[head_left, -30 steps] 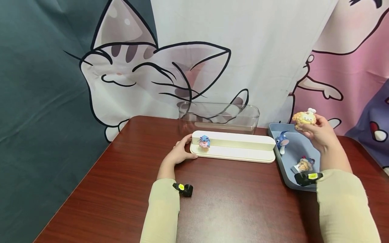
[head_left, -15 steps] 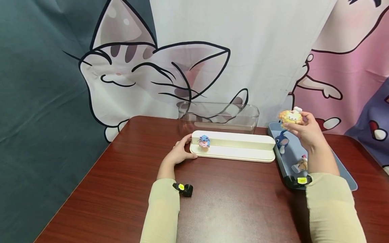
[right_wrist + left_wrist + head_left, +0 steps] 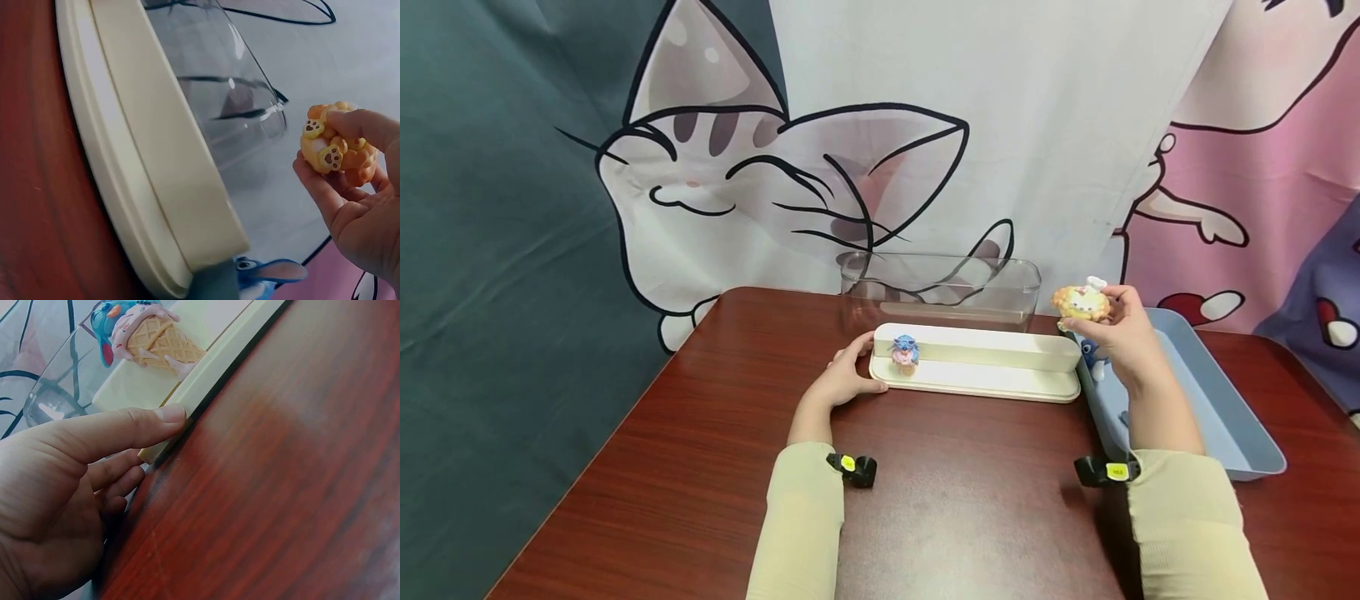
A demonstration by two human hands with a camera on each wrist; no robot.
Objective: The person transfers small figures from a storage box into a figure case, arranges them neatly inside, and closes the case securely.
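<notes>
My right hand (image 3: 1126, 329) pinches a yellow-orange figurine (image 3: 1081, 303) with a white chef's hat, held up over the left rim of the blue tray (image 3: 1243, 433). Small paw prints show on its underside in the right wrist view. My left hand (image 3: 838, 377) grips the left end of a cream stepped display stand (image 3: 992, 379), thumb at the front edge and fingers round the end. On the stand's left part is a small blue-and-pink figurine (image 3: 905, 353); up close it has an ice-cream cone (image 3: 164, 344). A blue big-eared figurine (image 3: 259, 275) in the tray is partly hidden by my right hand.
Behind the stand, a clear plastic cover (image 3: 940, 287) stands near the table's back edge. A printed cat curtain (image 3: 700, 183) hangs right behind the brown table (image 3: 722, 467). The tray sits just right of the stand.
My right hand has carried the yellow-orange figurine leftward from above the tray toward the stand's right end. The left hand and stand have stayed put.
</notes>
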